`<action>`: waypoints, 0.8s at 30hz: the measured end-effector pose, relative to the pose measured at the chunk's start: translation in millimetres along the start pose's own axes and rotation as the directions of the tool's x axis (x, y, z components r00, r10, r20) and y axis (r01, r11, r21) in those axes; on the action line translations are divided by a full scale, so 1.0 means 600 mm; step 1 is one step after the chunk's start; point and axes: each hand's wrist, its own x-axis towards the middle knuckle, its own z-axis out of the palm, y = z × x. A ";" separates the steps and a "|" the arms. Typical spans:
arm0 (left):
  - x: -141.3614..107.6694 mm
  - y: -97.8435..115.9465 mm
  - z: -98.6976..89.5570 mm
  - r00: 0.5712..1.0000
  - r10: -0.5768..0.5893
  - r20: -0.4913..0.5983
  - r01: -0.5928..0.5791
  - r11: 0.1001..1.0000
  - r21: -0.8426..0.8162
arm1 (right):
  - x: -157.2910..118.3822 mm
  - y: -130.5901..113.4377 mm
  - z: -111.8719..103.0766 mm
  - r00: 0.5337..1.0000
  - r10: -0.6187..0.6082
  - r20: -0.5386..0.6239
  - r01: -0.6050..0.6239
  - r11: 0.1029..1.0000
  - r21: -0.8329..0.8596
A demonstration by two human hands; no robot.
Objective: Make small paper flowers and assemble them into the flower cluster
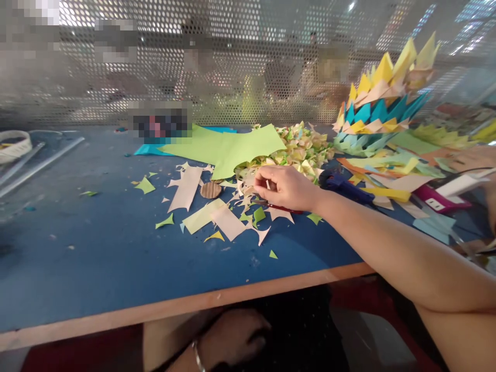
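My right hand (284,188) is over the paper scraps in the middle of the table, its fingers curled into a pinch. What the fingertips hold, if anything, is too small to make out. Just beneath the hand lies a red-handled tool (289,209), mostly covered. A round corrugated cardboard disc (211,190) and a cut strip of pale pink paper (186,188) lie left of the hand. Large light green paper (228,150) spreads behind it. My left hand (236,336), a bracelet at its wrist, rests in shadow below the table edge; its fingers are unclear.
Many folded paper pieces (306,147) form a pile behind my right hand. A blue glue gun (343,185) lies right of it, near a pink power strip (442,199). A tiered folded-paper model (382,111) stands at back right. Perforated metal (232,57) borders the table's far side.
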 end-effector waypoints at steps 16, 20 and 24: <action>0.030 0.154 -0.308 0.678 0.151 -0.720 0.106 0.948 0.299 | -0.003 -0.001 -0.013 0.996 0.086 -0.001 -0.085 0.987 0.135; 0.057 0.120 -0.332 0.708 0.016 -0.706 0.170 0.966 0.193 | -0.001 0.000 -0.012 0.997 0.072 -0.042 -0.064 0.985 0.161; 0.056 0.113 -0.342 0.754 0.002 -0.657 0.120 0.983 0.142 | 0.003 0.005 -0.010 0.996 0.090 -0.029 -0.084 0.984 0.158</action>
